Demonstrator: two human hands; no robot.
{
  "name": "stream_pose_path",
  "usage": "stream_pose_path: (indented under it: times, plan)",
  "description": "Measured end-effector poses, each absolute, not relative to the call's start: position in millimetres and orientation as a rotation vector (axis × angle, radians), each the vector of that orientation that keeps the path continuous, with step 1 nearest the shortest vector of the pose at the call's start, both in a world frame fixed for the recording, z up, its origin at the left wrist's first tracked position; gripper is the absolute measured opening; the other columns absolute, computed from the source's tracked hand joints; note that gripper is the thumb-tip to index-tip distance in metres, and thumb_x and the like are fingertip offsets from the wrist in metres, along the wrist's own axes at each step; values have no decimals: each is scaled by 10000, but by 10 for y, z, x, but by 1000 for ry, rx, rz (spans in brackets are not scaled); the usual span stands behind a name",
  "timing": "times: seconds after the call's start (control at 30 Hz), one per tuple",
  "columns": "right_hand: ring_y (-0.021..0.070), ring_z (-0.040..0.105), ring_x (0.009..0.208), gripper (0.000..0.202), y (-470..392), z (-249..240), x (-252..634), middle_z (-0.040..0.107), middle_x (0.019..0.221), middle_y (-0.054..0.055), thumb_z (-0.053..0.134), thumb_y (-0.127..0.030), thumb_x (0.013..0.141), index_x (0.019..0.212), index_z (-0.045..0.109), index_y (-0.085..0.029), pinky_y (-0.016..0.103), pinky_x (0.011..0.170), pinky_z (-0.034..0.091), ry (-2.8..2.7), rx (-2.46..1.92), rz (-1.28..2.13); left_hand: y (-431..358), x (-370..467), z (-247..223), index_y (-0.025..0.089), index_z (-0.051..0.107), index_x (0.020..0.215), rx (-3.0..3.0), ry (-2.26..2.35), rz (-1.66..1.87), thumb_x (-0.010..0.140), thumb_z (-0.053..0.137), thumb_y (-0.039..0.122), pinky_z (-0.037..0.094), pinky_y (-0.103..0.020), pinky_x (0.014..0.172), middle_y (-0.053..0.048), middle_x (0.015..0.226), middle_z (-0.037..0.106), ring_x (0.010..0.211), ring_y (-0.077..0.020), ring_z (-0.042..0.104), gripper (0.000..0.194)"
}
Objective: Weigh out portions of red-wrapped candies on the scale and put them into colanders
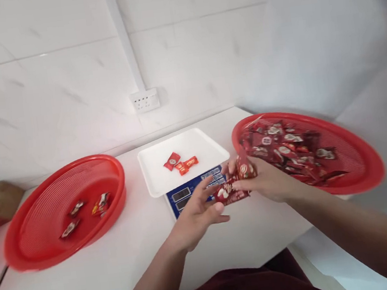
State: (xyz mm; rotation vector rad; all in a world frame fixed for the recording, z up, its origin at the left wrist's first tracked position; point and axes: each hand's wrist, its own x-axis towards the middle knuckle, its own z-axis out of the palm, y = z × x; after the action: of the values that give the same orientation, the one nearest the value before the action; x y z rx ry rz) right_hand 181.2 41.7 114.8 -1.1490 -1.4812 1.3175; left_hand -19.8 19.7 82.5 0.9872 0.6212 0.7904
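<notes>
My right hand [267,180] is closed on red wrapped candies [233,189], held in front of the blue digital scale [182,198]. Fingers apart, my left hand [197,213] reaches toward the same candies from the left; whether its fingertips touch the wrappers I cannot tell. On the scale sits a white tray [155,178] with a few small red candies [181,163] near its middle. To the right, a red plastic basket [368,174] holds many red-wrapped candies [290,149]. My hands hide part of the scale's keypad.
At left stands another red basket [41,208] with a few wrapped candies [99,205] in it. A cardboard box [3,205] is behind it at the far left. The white table [124,268] meets a tiled wall with a power socket [145,100].
</notes>
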Motion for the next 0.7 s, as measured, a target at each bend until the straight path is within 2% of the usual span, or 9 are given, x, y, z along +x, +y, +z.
stream_pose_path:
  times: [0.1, 0.2, 0.3, 0.4, 0.57, 0.7]
  plan:
    - [180, 587, 751, 267, 465, 1070, 1581, 601, 825, 3, 679, -356, 669, 852, 540, -220, 309, 653, 493, -1721, -1184, 1317, 268, -228, 753, 217, 560, 1204, 1042, 693, 802, 736, 703, 382, 537, -310, 694, -74, 964, 660, 757, -152, 640, 517]
    - [205, 598, 780, 368, 724, 1063, 1490, 612, 816, 12, 670, -450, 684, 928, 531, -211, 332, 705, 489, -1785, -1286, 1136, 388, -395, 766, 179, 623, 1061, 1052, 856, 1033, 715, 714, 388, 509, -229, 551, -29, 812, 656, 576, -93, 594, 415]
    - [219, 599, 814, 369, 1032, 1068, 1421, 628, 886, 33, 677, -422, 701, 957, 522, -205, 339, 734, 473, -1883, -1430, 859, 492, -615, 854, 194, 618, 993, 1004, 940, 1357, 709, 720, 371, 478, -185, 494, -9, 822, 651, 552, -74, 583, 349]
    - [227, 592, 892, 437, 1252, 1017, 1328, 586, 1025, 67, 703, -381, 691, 1040, 515, -197, 345, 792, 471, -1982, -1479, 758, 536, -789, 960, 202, 607, 910, 908, 934, 1574, 717, 716, 352, 464, -169, 489, 12, 815, 631, 560, -64, 580, 268]
    - [250, 524, 1094, 637, 1394, 904, 1221, 421, 1248, 110, 744, -423, 640, 1185, 495, -209, 359, 949, 428, -2038, -1531, 723, 510, -898, 1055, 211, 598, 880, 860, 877, 1637, 732, 708, 314, 448, -167, 499, 24, 799, 609, 564, -59, 570, 211]
    - [266, 511, 1131, 642, 1460, 865, 1231, 412, 1272, 119, 738, -431, 644, 1198, 514, -196, 371, 968, 426, -2003, -1556, 713, 501, -912, 1060, 209, 601, 887, 867, 861, 1644, 744, 699, 313, 447, -171, 507, 21, 771, 608, 566, -63, 566, 203]
